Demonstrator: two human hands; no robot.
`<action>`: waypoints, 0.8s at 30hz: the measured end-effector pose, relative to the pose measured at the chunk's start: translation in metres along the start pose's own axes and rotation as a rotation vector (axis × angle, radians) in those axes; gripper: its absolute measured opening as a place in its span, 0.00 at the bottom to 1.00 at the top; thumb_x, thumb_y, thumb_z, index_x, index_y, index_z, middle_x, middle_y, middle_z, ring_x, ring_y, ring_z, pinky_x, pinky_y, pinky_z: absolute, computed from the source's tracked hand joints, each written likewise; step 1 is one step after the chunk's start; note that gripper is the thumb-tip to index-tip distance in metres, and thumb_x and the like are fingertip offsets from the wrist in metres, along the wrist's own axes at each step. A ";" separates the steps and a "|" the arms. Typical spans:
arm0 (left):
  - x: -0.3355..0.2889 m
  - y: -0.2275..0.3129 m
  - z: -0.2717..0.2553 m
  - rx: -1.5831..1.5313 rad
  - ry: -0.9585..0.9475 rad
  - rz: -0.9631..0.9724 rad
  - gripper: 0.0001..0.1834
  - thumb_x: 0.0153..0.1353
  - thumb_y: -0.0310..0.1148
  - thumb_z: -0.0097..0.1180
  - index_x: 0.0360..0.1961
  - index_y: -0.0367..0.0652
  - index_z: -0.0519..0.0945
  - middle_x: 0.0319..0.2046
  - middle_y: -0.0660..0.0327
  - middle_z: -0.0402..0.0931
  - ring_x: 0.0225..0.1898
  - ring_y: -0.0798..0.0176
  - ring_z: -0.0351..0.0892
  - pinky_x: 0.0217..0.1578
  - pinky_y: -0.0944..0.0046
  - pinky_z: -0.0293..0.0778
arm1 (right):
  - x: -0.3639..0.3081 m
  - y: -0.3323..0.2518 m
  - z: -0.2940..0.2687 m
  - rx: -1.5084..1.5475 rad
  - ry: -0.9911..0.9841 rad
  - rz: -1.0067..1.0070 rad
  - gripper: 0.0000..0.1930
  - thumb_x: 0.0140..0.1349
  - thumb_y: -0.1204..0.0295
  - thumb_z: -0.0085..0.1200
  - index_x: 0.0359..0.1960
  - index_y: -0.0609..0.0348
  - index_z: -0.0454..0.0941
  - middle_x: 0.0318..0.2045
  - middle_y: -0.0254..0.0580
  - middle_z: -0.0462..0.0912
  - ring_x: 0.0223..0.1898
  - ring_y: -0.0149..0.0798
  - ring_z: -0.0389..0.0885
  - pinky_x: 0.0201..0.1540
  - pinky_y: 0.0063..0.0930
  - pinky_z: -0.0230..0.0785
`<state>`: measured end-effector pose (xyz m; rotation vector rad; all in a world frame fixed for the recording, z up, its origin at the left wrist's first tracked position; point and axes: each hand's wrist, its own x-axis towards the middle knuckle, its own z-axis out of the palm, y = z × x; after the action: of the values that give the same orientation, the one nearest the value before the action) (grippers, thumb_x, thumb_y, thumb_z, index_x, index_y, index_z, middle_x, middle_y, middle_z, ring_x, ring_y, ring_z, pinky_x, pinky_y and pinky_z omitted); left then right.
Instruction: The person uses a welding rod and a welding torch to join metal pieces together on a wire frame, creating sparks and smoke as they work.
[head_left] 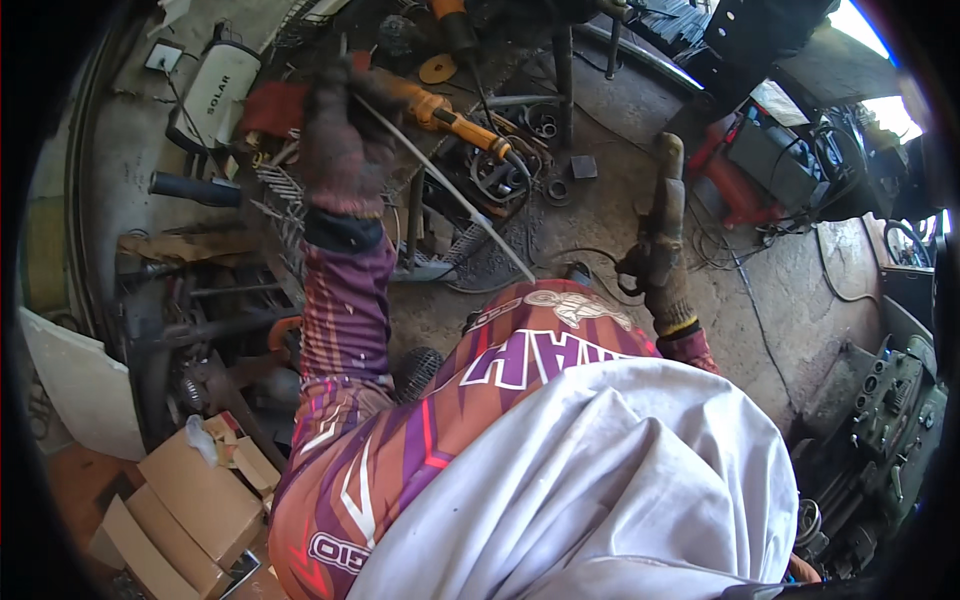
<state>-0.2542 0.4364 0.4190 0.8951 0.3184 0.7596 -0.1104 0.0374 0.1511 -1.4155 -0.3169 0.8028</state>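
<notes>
My left hand [345, 140], in a dark, dirty work glove, reaches over the cluttered workbench at upper left. It appears closed around one end of a thin, pale metal rod [440, 175]; the fingers are dark and partly blurred. The rod slants down to the right toward my shirt front. Just right of that hand lies a yellow-orange angle grinder [450, 118] with its cord trailing away. A tan round disc [437, 68] sits behind the grinder. My right hand [663, 230], also gloved, is held out over the floor with fingers stretched forward, nothing visible in it.
Metal rings and scraps [510, 170] lie right of the bench. A red machine [735, 185] with loose cables stands at right, and a dark green machine [885, 430] at lower right. Cardboard boxes [195, 490] are at lower left. A square metal plate [583, 166] lies ahead.
</notes>
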 end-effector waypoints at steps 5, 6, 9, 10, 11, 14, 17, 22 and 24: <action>-0.063 -0.037 -0.045 -0.381 -0.160 -0.145 0.13 0.76 0.41 0.49 0.47 0.44 0.79 0.30 0.68 0.77 0.28 0.70 0.77 0.33 0.63 0.80 | -0.026 -0.050 0.046 -0.037 -0.055 0.046 0.17 0.63 0.74 0.63 0.53 0.60 0.77 0.41 0.40 0.84 0.40 0.34 0.85 0.43 0.34 0.81; -0.084 -0.040 -0.027 -0.408 -0.007 -0.183 0.14 0.76 0.41 0.49 0.51 0.45 0.78 0.31 0.69 0.76 0.26 0.71 0.74 0.30 0.64 0.77 | -0.032 -0.057 0.055 0.314 -0.066 0.063 0.19 0.61 0.75 0.65 0.54 0.60 0.77 0.42 0.40 0.85 0.41 0.34 0.85 0.44 0.34 0.81; -0.133 -0.044 -0.024 -0.390 -0.153 -0.259 0.20 0.75 0.42 0.51 0.62 0.45 0.74 0.32 0.67 0.73 0.24 0.73 0.70 0.25 0.69 0.72 | -0.059 -0.085 0.086 0.166 -0.112 0.037 0.20 0.62 0.74 0.64 0.56 0.60 0.75 0.42 0.41 0.84 0.40 0.33 0.85 0.43 0.32 0.81; -0.144 -0.040 -0.032 -0.360 -0.296 -0.277 0.23 0.75 0.42 0.52 0.66 0.45 0.72 0.32 0.66 0.71 0.24 0.74 0.69 0.24 0.70 0.70 | -0.068 -0.083 0.090 0.132 -0.148 0.027 0.20 0.63 0.74 0.64 0.56 0.60 0.75 0.42 0.41 0.84 0.39 0.33 0.85 0.43 0.32 0.81; -0.144 -0.035 -0.032 -0.189 -0.252 -0.227 0.21 0.74 0.41 0.54 0.63 0.45 0.75 0.33 0.67 0.74 0.21 0.77 0.68 0.19 0.75 0.65 | -0.069 -0.069 0.090 0.101 -0.213 0.009 0.21 0.64 0.73 0.64 0.57 0.59 0.74 0.42 0.42 0.84 0.39 0.33 0.85 0.42 0.32 0.81; -0.163 -0.011 -0.005 0.261 -0.158 -0.178 0.19 0.73 0.40 0.54 0.60 0.44 0.76 0.33 0.67 0.77 0.22 0.79 0.68 0.17 0.79 0.62 | -0.076 -0.035 0.094 0.210 -0.270 0.014 0.21 0.66 0.67 0.61 0.58 0.58 0.71 0.37 0.40 0.82 0.34 0.34 0.84 0.37 0.32 0.80; -0.195 -0.016 0.029 0.587 -0.237 -0.269 0.17 0.71 0.37 0.58 0.57 0.43 0.78 0.35 0.68 0.80 0.25 0.80 0.72 0.20 0.78 0.66 | -0.103 -0.039 0.122 0.297 -0.271 -0.009 0.23 0.69 0.55 0.57 0.58 0.55 0.69 0.30 0.34 0.79 0.27 0.35 0.81 0.30 0.31 0.76; -0.243 -0.076 0.020 0.651 -0.454 -0.161 0.17 0.66 0.33 0.64 0.54 0.42 0.79 0.38 0.70 0.81 0.29 0.80 0.75 0.26 0.75 0.71 | -0.146 -0.065 0.150 0.508 -0.329 -0.042 0.24 0.71 0.57 0.53 0.64 0.56 0.70 0.37 0.42 0.82 0.33 0.40 0.84 0.36 0.35 0.82; -0.252 -0.082 0.021 0.620 -0.421 -0.221 0.16 0.66 0.31 0.64 0.53 0.43 0.79 0.37 0.70 0.80 0.30 0.79 0.75 0.27 0.74 0.71 | -0.153 -0.086 0.150 0.280 -0.332 -0.004 0.28 0.70 0.48 0.51 0.63 0.54 0.71 0.33 0.36 0.80 0.27 0.30 0.77 0.28 0.25 0.71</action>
<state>-0.3813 0.2130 0.3521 1.5450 0.2731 0.2453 -0.2881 0.0527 0.2976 -1.0195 -0.4421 1.0382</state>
